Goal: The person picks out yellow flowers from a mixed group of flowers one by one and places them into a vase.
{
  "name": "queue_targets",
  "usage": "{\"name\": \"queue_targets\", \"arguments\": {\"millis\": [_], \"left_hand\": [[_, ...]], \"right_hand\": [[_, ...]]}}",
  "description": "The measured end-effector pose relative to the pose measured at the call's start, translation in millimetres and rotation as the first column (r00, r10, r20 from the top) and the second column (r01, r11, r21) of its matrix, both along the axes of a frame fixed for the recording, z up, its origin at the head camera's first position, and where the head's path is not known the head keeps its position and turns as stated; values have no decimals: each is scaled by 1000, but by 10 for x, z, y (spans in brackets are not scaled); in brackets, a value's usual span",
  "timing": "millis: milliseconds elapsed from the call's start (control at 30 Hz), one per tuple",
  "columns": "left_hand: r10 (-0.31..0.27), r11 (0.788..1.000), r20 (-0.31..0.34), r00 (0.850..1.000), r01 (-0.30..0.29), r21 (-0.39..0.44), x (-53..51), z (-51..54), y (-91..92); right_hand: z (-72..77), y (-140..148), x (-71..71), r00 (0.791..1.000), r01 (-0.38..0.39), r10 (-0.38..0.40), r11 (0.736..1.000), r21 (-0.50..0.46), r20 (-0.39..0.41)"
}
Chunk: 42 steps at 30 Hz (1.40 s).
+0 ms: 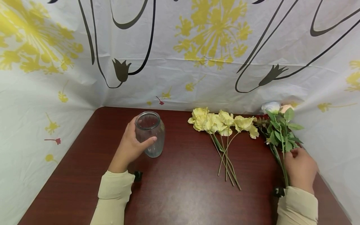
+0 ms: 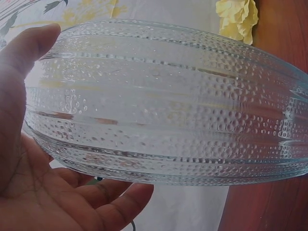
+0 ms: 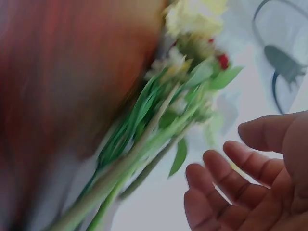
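Early stage by the look of it: nothing arranged, flowers all out on the desk (image 1: 191, 197), vase (image 1: 155, 143) with no stems showing in it.

Vase: back left part of the desk, mouth up, upright or close to it. Can't tell whether the base bears fully on the desk. Left hand (image 1: 132, 144) grips it near the top, thumb (image 2: 33, 45) on one side, fingers (image 2: 115, 207) round the other, opened wide to the vase's girth. So the vase is in hand; that much is done.

Right hand (image 1: 301, 168) is over at the right edge, just beside the mixed bunch (image 1: 277, 136). Right wrist view shows it partly open, fingers (image 3: 236, 179) loosely bent, thumb apart, nothing held. In the head view it sits close against the bunch stems (image 3: 130, 163), contact unclear; wrist view is blurred but shows a gap. No pick made yet, as far as I can judge.

Yellow flowers (image 1: 212, 122): lying in a row at the back of the desk, between vase and bunch, yellow stems (image 1: 226, 162) crossed and pointing toward the person. Neither hand is on them. The bunch has a white bloom (image 1: 271, 107) and a peach bloom (image 1: 286, 108) at its far end, plus green leaves; exact count can't be read.

Left to do, judging from the layout: practically everything with the flowers, both yellow and mixed. Only the hold on the vase counts as done.
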<state>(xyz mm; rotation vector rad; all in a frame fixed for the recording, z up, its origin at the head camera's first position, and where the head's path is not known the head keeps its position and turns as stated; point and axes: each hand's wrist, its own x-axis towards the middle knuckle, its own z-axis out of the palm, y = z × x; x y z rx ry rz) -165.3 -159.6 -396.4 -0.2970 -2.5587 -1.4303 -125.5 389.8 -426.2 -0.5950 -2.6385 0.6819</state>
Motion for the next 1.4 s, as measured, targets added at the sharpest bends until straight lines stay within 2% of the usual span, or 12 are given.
{"name": "queue_targets", "arguments": {"millis": [67,233,433,767,1133,1267,1400], "left_hand": [[7,1000,-8,1000,-7,-2,1,-7,1],[13,1000,-49,999,-13,-1,5,-24,9],[-6,1000,-88,996,7,14,17,-29,25],[-60,998,-60,996,60,6,45,5,34],[-117,993,-31,993,117,6,65,5,82],[-126,992,-21,992,126,2,74,8,85],[-150,989,-4,989,150,0,94,24,79]], "right_hand": [[41,-120,-29,999,-14,13,999,-31,-30],[99,-413,-114,996,-91,89,993,-80,-29],[40,-666,-190,979,-203,203,975,-88,-1],[-48,-912,-272,948,-315,319,943,-104,21],[-65,-998,-323,918,-371,383,920,-125,99],[-50,-1005,-401,911,-395,404,913,-107,82],[-40,-1017,-503,899,-412,427,901,-138,102]]}}
